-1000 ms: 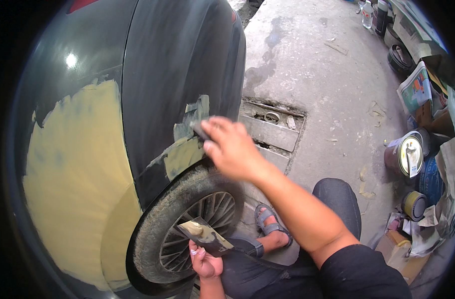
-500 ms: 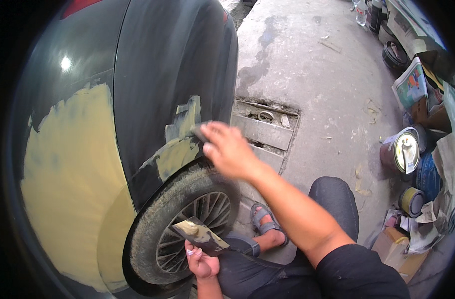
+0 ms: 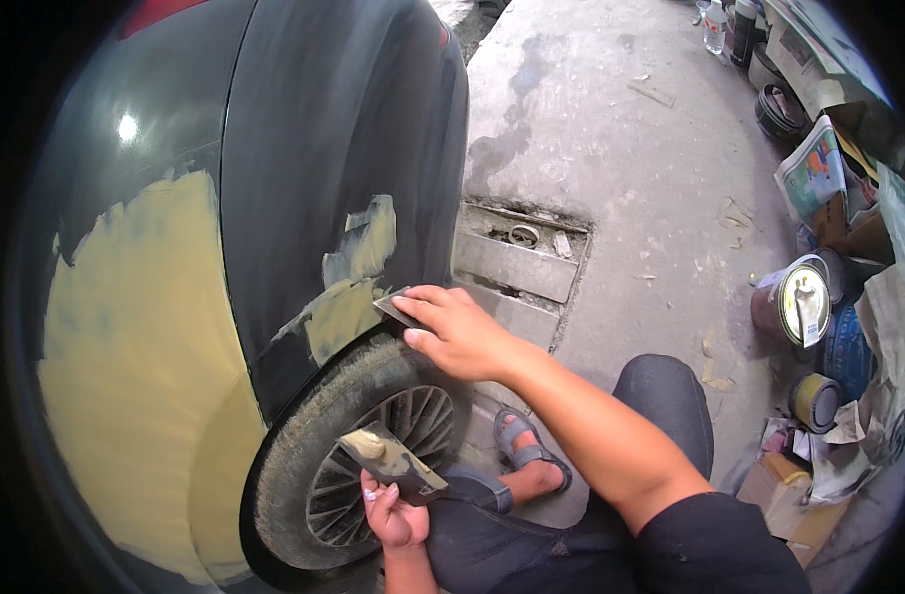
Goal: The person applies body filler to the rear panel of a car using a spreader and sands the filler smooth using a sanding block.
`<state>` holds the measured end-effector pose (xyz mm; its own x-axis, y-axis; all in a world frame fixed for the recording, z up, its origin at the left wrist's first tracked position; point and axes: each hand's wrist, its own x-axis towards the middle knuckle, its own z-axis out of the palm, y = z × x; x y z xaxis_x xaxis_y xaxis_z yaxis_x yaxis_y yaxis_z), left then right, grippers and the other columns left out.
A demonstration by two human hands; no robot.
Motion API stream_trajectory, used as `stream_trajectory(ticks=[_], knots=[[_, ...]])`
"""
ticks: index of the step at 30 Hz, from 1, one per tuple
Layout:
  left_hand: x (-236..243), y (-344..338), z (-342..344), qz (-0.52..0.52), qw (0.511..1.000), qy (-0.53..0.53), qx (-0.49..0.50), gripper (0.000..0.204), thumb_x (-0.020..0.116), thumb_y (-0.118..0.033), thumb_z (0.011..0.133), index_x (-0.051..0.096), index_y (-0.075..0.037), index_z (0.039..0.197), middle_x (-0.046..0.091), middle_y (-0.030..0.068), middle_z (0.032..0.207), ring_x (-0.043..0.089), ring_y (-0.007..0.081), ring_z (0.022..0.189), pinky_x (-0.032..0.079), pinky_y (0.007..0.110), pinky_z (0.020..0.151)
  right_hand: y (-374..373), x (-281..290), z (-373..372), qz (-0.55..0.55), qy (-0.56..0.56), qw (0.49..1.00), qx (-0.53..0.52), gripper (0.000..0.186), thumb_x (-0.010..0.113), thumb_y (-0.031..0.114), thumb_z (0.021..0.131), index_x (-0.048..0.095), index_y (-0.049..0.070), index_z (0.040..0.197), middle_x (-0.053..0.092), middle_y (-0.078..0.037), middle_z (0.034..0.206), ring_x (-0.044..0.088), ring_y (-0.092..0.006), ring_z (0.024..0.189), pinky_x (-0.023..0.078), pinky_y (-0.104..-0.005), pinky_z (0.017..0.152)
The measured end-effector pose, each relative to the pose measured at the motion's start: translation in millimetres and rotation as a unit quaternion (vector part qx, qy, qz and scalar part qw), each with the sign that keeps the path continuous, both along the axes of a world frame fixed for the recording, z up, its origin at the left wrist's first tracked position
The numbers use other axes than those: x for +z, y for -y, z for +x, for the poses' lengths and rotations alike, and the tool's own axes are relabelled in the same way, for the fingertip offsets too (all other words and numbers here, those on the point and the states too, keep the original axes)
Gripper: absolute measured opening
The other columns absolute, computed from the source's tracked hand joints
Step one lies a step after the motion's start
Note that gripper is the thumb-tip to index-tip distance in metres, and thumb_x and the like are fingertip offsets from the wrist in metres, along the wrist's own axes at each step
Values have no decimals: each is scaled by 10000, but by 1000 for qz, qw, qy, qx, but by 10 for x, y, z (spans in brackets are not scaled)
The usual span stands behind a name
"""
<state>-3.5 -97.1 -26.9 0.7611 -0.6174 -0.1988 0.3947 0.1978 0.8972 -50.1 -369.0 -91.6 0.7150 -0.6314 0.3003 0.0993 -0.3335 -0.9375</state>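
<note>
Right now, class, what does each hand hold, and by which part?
The right hand holds a flat spreader by its right end; the left hand, a smeared plate by its lower-left edge.

Pinches with outstretched right hand [image 3: 460,335] near the top of the tyre [image 3: 280,483]; curls left hand [image 3: 399,519] beside it.

You have a stained concrete floor [image 3: 621,148] with a partly covered channel [image 3: 520,263]. Tins [image 3: 817,402], papers [image 3: 815,176] and cardboard [image 3: 769,481] line its right edge.
</note>
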Motion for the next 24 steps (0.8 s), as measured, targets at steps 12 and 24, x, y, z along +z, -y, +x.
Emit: stream_trajectory(ticks=[12, 24], knots=[[214, 838, -154, -48, 998, -15, -26, 458, 468, 13, 901, 416, -80, 1346, 521, 105, 1298, 502, 249, 1209, 389, 416, 1059, -441, 308, -1019, -12, 121, 970, 213, 497, 653, 219, 868, 533, 68, 1326, 457, -188, 1361, 457, -342, 1246, 382, -418, 1026], [260, 111, 78, -27, 999, -31, 3, 543, 465, 54, 860, 381, -54, 1386, 486, 107, 1342, 482, 250, 1221, 367, 426, 1065, 659, 121, 325, -25, -24, 989, -147, 532, 503, 281, 943, 384, 30, 1397, 384, -215, 1402, 414, -419, 1219, 348, -436, 1053]])
